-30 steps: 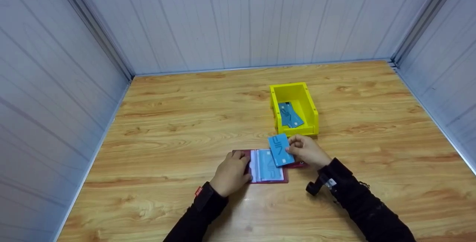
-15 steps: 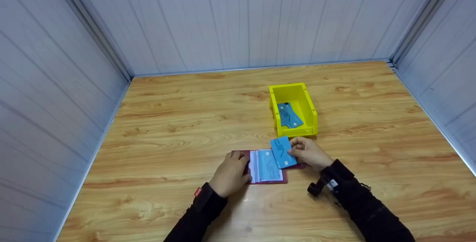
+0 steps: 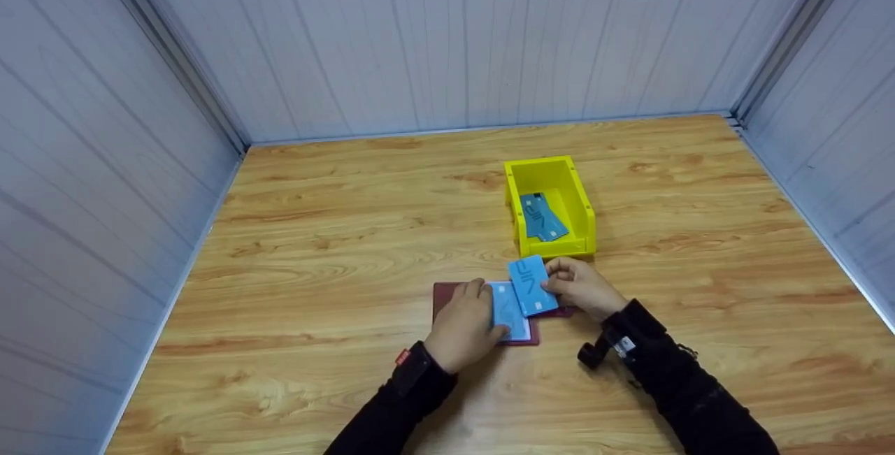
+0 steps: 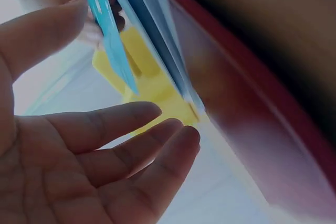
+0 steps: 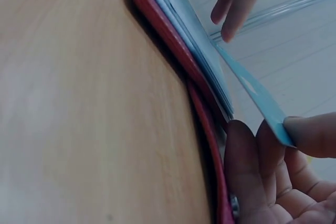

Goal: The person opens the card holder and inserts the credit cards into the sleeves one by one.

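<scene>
A dark red card wallet [image 3: 445,294] lies open on the table, its clear sleeves showing a blue card [image 3: 508,314] inside. My right hand [image 3: 586,290] pinches another blue card [image 3: 531,287] between thumb and fingers, tilted over the wallet's right side. In the right wrist view that card [image 5: 257,95] stands apart from the stack of sleeves along most of its length. Above the wallet's middle is my left hand [image 3: 463,326]; in the left wrist view its fingers are spread and loosely bent, holding nothing. The palm hides part of the sleeves from the head view.
A yellow bin [image 3: 556,249] stands just behind the wallet, with several blue cards [image 3: 542,219] lying in it. A strap with a metal snap [image 5: 234,204] extends from the wallet under my right hand. Pale panel walls [image 3: 454,42] enclose the wooden table.
My left hand has moved right, from the wallet's left cover to over the sleeves, uncovering the left cover. The right hand and its card have shifted slightly right and toward me.
</scene>
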Demonstrator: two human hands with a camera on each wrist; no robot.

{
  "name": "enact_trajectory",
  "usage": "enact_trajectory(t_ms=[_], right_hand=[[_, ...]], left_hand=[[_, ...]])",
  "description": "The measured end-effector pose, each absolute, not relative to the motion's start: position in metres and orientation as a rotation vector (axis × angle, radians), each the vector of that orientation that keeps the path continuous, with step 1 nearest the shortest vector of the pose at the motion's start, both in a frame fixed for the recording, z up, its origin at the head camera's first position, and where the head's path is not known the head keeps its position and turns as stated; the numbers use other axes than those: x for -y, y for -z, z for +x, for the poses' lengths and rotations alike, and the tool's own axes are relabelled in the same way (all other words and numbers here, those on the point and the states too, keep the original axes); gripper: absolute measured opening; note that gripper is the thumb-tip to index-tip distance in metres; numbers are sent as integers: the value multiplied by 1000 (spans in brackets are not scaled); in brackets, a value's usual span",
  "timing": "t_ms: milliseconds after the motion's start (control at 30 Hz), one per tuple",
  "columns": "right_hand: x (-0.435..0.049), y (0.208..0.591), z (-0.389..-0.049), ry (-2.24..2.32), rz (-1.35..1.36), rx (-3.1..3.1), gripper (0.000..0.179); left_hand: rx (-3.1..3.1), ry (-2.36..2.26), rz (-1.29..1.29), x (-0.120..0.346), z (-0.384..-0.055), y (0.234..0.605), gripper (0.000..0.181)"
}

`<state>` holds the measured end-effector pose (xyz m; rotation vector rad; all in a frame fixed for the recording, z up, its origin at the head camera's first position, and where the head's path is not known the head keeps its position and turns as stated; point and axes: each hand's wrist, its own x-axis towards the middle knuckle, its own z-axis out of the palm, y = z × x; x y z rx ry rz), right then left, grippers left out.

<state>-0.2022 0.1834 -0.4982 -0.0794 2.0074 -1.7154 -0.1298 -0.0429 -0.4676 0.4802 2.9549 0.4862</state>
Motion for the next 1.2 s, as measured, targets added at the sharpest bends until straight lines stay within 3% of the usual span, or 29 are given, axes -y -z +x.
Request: enact_trajectory(t_ms=[733,1200], right_hand=[[-185,499,-202,1748,-99,-1970,13],[-188,498,-204,1741,-67,-1935,12]], left_hand=[[-2981,-254,501,19,-136,477,100],[-2930,-464,449,23,-123,466,75]])
